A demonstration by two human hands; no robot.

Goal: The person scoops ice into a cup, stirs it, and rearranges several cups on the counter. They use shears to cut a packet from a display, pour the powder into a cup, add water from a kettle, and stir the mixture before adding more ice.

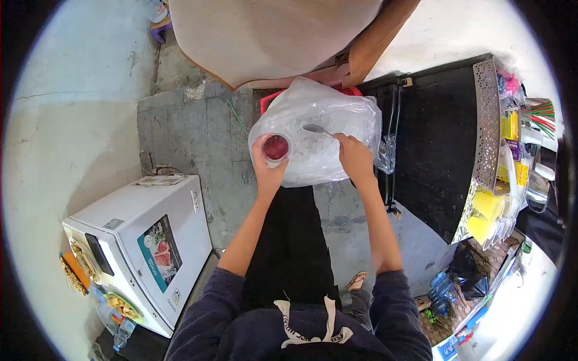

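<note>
Left hand (268, 171) wrapped around the cup (276, 147), right hand (354, 157) pinching a spoon (314, 128) in the ice bag (328, 108), I seem to be scooping, and next it needs a level carry.

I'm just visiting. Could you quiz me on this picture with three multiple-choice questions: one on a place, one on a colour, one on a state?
1. Where is the big clear plastic bag of ice?
A) on the white appliance
B) directly under the metal spoon
C) on the black counter

2. What colour is the content of the small clear plastic cup?
A) red
B) green
C) yellow

3. How is the right hand?
A) open and empty
B) flat on the floor
C) closed on the spoon's handle

Answers:
1 B, the spoon's bowl hangs over the ice bag.
2 A, the cup shows red inside.
3 C, its fingers pinch the handle.
</note>
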